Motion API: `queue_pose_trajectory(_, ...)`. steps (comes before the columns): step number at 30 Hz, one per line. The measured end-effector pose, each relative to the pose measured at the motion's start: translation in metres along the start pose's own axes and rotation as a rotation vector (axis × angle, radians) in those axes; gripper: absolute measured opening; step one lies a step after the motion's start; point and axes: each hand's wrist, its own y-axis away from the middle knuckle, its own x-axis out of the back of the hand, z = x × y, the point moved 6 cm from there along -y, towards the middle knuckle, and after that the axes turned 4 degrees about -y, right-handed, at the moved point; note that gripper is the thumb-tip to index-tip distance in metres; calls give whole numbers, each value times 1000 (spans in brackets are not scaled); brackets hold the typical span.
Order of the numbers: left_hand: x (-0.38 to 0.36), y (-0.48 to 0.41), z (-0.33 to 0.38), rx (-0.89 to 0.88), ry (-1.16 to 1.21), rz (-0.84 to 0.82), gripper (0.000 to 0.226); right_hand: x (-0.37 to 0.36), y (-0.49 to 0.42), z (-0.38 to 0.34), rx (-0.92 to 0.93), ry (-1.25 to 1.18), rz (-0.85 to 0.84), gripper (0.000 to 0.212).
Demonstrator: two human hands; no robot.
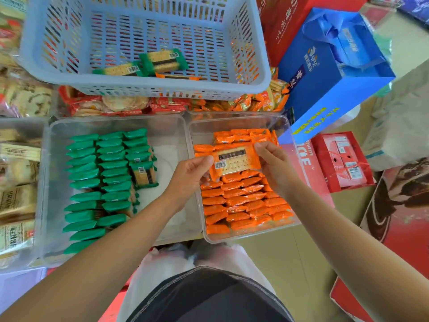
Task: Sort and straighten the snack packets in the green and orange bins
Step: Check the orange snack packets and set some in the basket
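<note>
Head camera looks down past both bare forearms onto two clear plastic bins on a shop floor. The left hand (190,173) pinches the left end of one orange packet (234,162), thumb on top beside its barcode, the other fingers curled underneath. The right hand (274,163) grips the packet's right end, fingertips bent over its upper corner. The packet is held flat, face up, just above the orange bin.

At far left, pale bagged snacks (18,182) lie stacked. Next, the green bin (116,119) holds green packets (99,182) standing on edge in three rows, with one green packet (144,174) lying face up beside them; the bin's right part is bare. The orange bin (236,120) touches it on the right and is filled with rows of orange packets (246,201). Behind both, a pale blue slotted basket (148,87) holds two green packets and one orange one. To the right sit a blue gift bag (329,73) and a red box (343,161) on tan flooring (290,263).
</note>
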Motion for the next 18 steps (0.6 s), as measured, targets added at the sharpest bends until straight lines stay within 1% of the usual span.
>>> queue_pose_trajectory(3,1,2,-2,-8,-25,16,35,0,3,1,-1,31,-3,20)
queue_pose_trajectory(7,0,1,-3,-10,-42,56,34,1,4,-1,56,154,67,18)
queue_pose_trajectory(10,-1,3,-2,-24,-77,73,33,-1,4,-7,121,264,129,21)
queue_pose_trajectory(13,-2,4,-1,-31,-135,74,33,-3,3,-5,86,271,184,24)
queue_pose_trajectory(16,-3,5,2,-76,-286,95,27,-5,2,-1,27,251,207,24)
queue_pose_trajectory(18,0,8,8,-176,-417,155,39,-5,2,-1,15,263,224,25)
